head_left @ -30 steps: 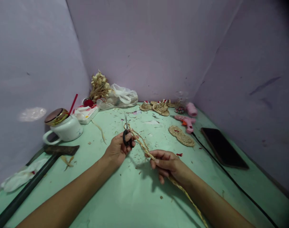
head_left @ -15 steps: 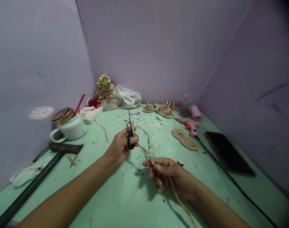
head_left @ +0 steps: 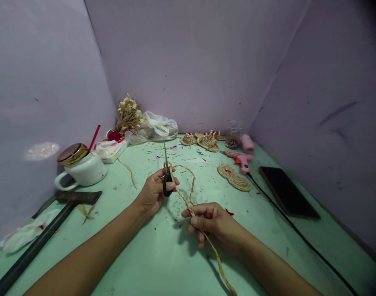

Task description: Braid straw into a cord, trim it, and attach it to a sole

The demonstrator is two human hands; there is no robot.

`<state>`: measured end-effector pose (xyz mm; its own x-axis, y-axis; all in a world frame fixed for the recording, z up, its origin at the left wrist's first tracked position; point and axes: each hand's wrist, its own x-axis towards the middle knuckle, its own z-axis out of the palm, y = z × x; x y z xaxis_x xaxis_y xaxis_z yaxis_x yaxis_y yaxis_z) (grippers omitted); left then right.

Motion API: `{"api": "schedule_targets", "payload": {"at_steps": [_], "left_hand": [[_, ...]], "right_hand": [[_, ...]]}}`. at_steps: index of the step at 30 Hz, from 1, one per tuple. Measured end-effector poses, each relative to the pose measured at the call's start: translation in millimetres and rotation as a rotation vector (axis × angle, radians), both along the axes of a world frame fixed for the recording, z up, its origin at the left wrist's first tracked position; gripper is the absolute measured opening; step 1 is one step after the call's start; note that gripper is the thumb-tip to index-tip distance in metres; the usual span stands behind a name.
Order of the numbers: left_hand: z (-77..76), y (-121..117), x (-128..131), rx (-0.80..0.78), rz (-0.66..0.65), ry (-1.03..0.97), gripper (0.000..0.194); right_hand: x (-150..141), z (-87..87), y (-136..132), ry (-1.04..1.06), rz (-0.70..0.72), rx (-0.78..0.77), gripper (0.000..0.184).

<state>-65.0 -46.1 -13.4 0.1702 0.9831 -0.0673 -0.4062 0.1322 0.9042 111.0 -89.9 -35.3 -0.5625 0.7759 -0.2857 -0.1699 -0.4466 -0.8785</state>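
Note:
My left hand (head_left: 154, 190) is closed around black-handled scissors (head_left: 167, 183), whose blades point away from me. The same hand also pinches part of a straw-coloured twisted cord (head_left: 182, 196) beside the handles. From there the cord makes a loop over the table and runs down to my right hand (head_left: 211, 222). The thumb and forefinger of that hand pinch the cord, while the other fingers curl loosely. Below the right hand, the cord's tail trails toward the near edge of the view.
A hammer (head_left: 80, 197), a white mug (head_left: 91, 169) and a tissue pack (head_left: 110, 150) lie left. Dried flowers (head_left: 128, 113) and a plastic bag (head_left: 160, 126) stand behind. To the right are a coiled sole-shaped piece (head_left: 234, 177), pink glue gun (head_left: 242, 159) with cable, and phone (head_left: 288, 192).
The view has shifted slightly to the right. My right hand has slid a little along the cord, and its fingers pinch it more closely. The left hand keeps its hold.

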Motion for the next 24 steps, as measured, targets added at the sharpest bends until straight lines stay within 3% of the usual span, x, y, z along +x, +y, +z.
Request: {"api": "schedule_targets", "payload": {"at_steps": [5, 10, 12, 14, 16, 18, 21, 24], "left_hand": [[5.3, 3.1, -1.5, 0.04, 0.059, 0.013, 0.047], [15.1, 13.5, -11.3, 0.193, 0.203, 0.103, 0.054], [12.5, 20.2, -15.7, 0.15, 0.275, 0.213, 0.053], [7.8, 25.1, -19.2, 0.003, 0.279, 0.398, 0.047], [5.5, 25.9, -22.0, -0.124, 0.152, 0.603, 0.038], [8.5, 21.9, -24.9, -0.126, -0.058, 0.748, 0.031], [19.7, 10.1, -28.4, 0.053, -0.277, 0.84, 0.029], [28.0, -3.8, -26.1, 0.358, -0.369, 1.063, 0.028]], "right_hand": [[-1.9, 3.7, -0.7, -0.033, -0.121, 0.004, 0.022], [-4.5, 10.8, 0.1, -0.08, -0.191, 0.038, 0.024], [-4.1, 10.5, 2.4, -0.096, -0.248, 0.053, 0.023], [-2.9, 8.3, 5.5, -0.128, -0.313, 0.054, 0.021], [-1.0, 5.4, 8.6, -0.147, -0.36, 0.04, 0.019], [0.8, 3.6, 10.8, -0.129, -0.382, 0.023, 0.017], [2.1, 3.9, 11.6, -0.095, -0.415, -0.014, 0.016], [2.0, 6.1, 10.9, -0.111, -0.447, -0.028, 0.016]]}}
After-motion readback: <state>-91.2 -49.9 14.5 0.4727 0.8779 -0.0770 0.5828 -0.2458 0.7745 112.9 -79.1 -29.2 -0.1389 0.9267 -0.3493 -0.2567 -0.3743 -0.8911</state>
